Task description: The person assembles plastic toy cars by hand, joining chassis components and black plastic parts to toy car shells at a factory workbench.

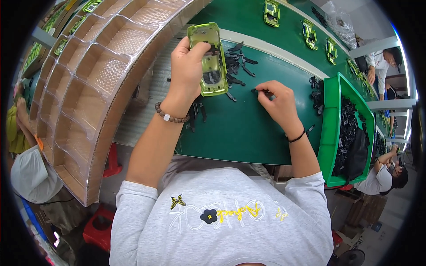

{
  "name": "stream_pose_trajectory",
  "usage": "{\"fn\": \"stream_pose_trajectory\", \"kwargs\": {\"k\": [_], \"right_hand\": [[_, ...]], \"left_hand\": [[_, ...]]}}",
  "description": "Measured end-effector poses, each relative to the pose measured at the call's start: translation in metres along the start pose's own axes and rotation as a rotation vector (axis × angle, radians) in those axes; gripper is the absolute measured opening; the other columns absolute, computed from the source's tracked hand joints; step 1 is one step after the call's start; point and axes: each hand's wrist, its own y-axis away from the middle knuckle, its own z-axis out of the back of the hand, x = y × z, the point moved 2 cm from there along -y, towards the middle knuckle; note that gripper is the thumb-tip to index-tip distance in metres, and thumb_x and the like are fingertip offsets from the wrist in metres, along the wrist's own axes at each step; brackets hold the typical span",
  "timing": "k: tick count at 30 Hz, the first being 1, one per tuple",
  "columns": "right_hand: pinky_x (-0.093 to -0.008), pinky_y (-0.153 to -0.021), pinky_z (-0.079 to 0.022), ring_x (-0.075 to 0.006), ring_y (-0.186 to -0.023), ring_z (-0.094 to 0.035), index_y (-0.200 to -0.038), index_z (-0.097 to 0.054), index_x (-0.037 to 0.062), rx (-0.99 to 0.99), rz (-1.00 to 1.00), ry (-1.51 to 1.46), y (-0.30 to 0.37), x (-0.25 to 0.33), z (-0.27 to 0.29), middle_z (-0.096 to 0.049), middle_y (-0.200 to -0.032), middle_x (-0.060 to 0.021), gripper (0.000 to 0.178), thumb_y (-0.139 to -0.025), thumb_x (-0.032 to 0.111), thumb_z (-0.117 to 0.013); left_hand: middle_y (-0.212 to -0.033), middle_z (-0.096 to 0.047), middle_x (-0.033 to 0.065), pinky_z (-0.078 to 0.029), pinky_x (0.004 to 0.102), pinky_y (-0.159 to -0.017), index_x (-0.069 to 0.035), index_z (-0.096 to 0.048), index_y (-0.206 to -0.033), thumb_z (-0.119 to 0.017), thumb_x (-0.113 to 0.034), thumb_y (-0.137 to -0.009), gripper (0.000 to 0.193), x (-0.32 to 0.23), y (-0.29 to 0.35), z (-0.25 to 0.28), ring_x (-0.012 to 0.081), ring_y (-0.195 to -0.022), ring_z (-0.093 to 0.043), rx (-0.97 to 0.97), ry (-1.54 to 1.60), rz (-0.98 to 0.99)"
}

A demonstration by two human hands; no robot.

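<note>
Left fingers (200, 49) clasp a green shell (214, 62); right fingers (271, 87) curl inward, pinching a black piece (254, 90).

A green car shell (217, 62) rests in the left hand (185, 66) — a black sliver (254, 90) in the right hand (279, 104).

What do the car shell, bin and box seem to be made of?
Car shell: probably plastic, glossy lime green, judging by its highlights; metal isn't excluded.
Bin: likely moulded plastic, given its smooth green walls.
Box: seemingly cardboard, its walls matte brown; glare suggests a clear plastic liner.
</note>
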Motion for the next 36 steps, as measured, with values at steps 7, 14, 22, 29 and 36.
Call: {"fn": "stream_pose_trajectory", "kwargs": {"k": [7,14,22,29,36], "right_hand": [[-0.0354,-0.072,-0.049,-0.0273,-0.077,-0.059,-0.084,-0.068,0.0021,-0.050,0.159,0.488,0.006,-0.001,0.012,-0.064,-0.082,-0.0094,0.009,-0.076,0.004,-0.065],[-0.0347,-0.066,-0.049,-0.0259,-0.076,-0.058,-0.084,-0.067,0.0036,-0.299,0.244,0.165,-0.016,0.042,0.022,-0.062,-0.081,-0.0081,0.010,-0.075,0.002,-0.064],[-0.0324,-0.068,-0.047,-0.0231,-0.077,-0.055,-0.088,-0.067,0.0041,-0.319,0.476,0.568,-0.033,0.066,-0.002,-0.059,-0.081,-0.0059,0.023,-0.065,0.001,-0.063],[-0.0321,-0.066,-0.046,-0.0241,-0.077,-0.054,-0.086,-0.066,0.0029,-0.222,0.378,0.527,-0.038,0.065,0.002,-0.057,-0.076,-0.0072,0.014,-0.072,0.001,-0.067],[-0.0311,-0.062,-0.047,-0.0263,-0.066,-0.059,-0.095,-0.068,0.0011,0.194,-0.009,-0.045,-0.052,0.048,0.025,-0.065,-0.078,-0.0111,0.019,-0.077,0.004,-0.065]], "left_hand": [[-0.091,-0.064,0.0039,-0.050,0.0235,-0.066,0.001,-0.059,-0.102,-0.055,-0.003,-0.084,0.019,0.021,0.019,-0.018,0.0072,-0.076,-0.058,0.182,-0.175,0.091],[-0.080,-0.064,0.0028,-0.046,0.0215,-0.059,0.001,-0.062,-0.096,-0.055,-0.007,-0.081,0.018,0.031,0.029,-0.020,0.0049,-0.066,-0.056,0.231,-0.375,0.045],[-0.065,-0.060,0.0050,-0.041,0.0261,-0.052,0.000,-0.059,-0.084,-0.058,-0.013,-0.078,0.014,0.028,0.037,-0.026,0.0093,-0.056,-0.052,0.230,-0.739,-0.043],[-0.062,-0.057,0.0051,-0.039,0.0269,-0.050,0.000,-0.059,-0.082,-0.057,-0.014,-0.076,0.015,0.040,0.034,-0.018,0.0097,-0.053,-0.049,0.257,-0.641,0.035],[-0.063,-0.058,0.0065,-0.041,0.0281,-0.051,0.001,-0.058,-0.082,-0.057,-0.014,-0.076,0.016,0.029,0.038,-0.022,0.0106,-0.054,-0.051,0.337,-0.717,0.028]]}}
